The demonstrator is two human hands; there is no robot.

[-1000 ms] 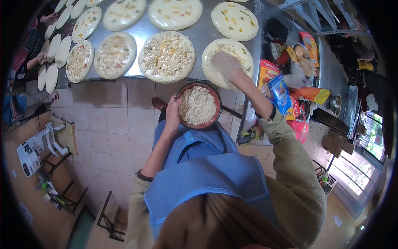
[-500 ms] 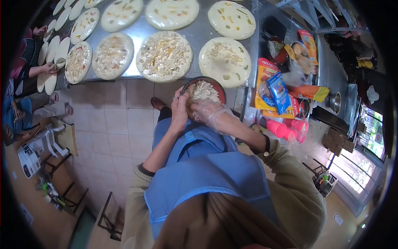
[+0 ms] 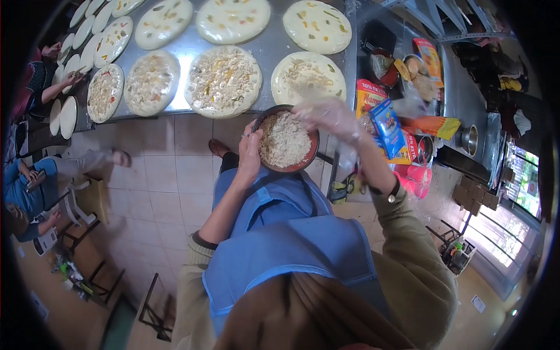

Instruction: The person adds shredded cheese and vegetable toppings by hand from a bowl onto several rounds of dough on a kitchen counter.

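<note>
My left hand [image 3: 251, 153] grips the left side of a dark-rimmed, reddish bowl [image 3: 313, 146], thumb over the rim. Pale crumbly food [image 3: 284, 140] fills much of the bowl, which I hold in front of my apron by the table edge. In a clear plastic glove, my right hand [image 3: 329, 118] is over the bowl's right rim, its fingers blurred by motion. Just beyond it lies a pale round disc [image 3: 308, 76] with coloured bits and a thin scatter of crumbs. To its left, another disc [image 3: 223, 80] is thickly covered with crumbs.
More discs fill the metal table [image 3: 269, 53]. On the right stand a blue packet [image 3: 387, 125], orange packets [image 3: 431, 126], a steel pot [image 3: 469, 140] and pink cups [image 3: 418, 178]. A person's hand [image 3: 71, 79] reaches over discs at the far left; another person [image 3: 29, 175] is below.
My right hand has lifted out of the crumbs and moved up and right, over the bowl's rim. The bowl's contents now show fully. My left hand keeps its grip.
</note>
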